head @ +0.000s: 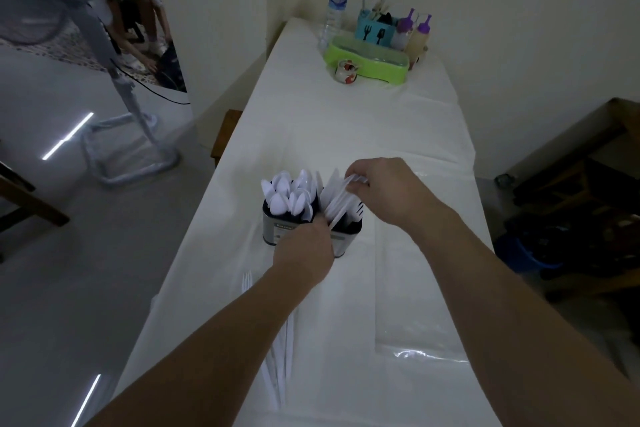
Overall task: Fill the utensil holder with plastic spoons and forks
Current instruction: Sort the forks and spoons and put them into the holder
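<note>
The utensil holder (304,236) stands on the white-covered counter (398,135), near its middle and close to the person, and it looks well on the way to full. Its left compartment is packed with white plastic spoons (291,192), bowls up, while the right compartment holds forks (353,213) standing among other white handles. The right hand (377,191) hovers over that right compartment, fingers curled round a small bundle of white utensils (337,199) that slants down into it; whether their lower ends have reached the bottom cannot be told. The left hand (306,253) is at the holder's near rim, its fingers reaching in at the foot of that bundle, apparently steadying or guiding it, though the exact grip is hidden. What is left, by my judgement, is seating this bundle and then dealing with the loose utensils (280,354) lying on the counter beneath the left forearm, at least some of them forks. Far off at the counter's end sit a water bottle (334,9) and a green tray (367,59).
</note>
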A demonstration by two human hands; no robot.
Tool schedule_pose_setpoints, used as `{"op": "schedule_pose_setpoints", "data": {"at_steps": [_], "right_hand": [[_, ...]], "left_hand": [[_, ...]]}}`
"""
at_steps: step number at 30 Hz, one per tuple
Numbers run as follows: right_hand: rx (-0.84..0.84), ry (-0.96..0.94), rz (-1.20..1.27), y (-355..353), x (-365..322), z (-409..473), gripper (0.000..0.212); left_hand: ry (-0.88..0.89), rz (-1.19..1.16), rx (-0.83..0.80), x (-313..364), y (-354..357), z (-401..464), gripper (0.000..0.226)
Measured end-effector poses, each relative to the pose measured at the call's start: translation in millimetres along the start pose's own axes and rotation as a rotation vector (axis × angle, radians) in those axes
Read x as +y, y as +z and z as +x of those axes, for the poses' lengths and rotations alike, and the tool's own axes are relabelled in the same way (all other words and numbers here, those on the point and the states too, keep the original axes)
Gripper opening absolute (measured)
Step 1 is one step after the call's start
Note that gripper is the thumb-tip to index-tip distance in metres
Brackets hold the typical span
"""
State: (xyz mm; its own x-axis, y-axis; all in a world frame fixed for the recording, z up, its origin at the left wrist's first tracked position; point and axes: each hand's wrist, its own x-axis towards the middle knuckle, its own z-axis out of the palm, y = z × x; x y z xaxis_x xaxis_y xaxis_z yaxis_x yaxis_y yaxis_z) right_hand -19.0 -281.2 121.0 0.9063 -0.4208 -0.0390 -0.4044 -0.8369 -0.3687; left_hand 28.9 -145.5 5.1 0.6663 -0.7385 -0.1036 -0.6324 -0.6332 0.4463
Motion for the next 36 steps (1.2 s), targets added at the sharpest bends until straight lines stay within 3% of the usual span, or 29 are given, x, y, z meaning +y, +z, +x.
{"op": "schedule_pose_setpoints", "data": {"at_steps": [5,12,27,31,36], "right_hand": [[-0.063,0.023,-0.081,15.2,-9.2,10.6,0.028],[-0.038,0.014,-0.083,-8.8,-11.6,13.4,0.022],[0.021,0.021,-0.018,-34.2,-5.5,18.7,0.019],[-0.015,0.011,-0.076,-21.6,-4.8,19.5,0.021],[-0.065,0.026,-0.111,6.1,-4.2,15.3,0.025]], "left_hand": [[0.041,-0.02,0.113,-10.1,6.8,-10.9,0.035],[0.064,-0.131,0.281,-17.5,2.0,-11.2,0.02],[0.002,-0.198,0.278,-2.2,-5.1,8.2,0.023],[-0.021,-0.087,0.204,-5.1,-1.3,11.0,0.027],[0.031,-0.066,0.233,-11.5,-0.1,1.7,0.023]]}}
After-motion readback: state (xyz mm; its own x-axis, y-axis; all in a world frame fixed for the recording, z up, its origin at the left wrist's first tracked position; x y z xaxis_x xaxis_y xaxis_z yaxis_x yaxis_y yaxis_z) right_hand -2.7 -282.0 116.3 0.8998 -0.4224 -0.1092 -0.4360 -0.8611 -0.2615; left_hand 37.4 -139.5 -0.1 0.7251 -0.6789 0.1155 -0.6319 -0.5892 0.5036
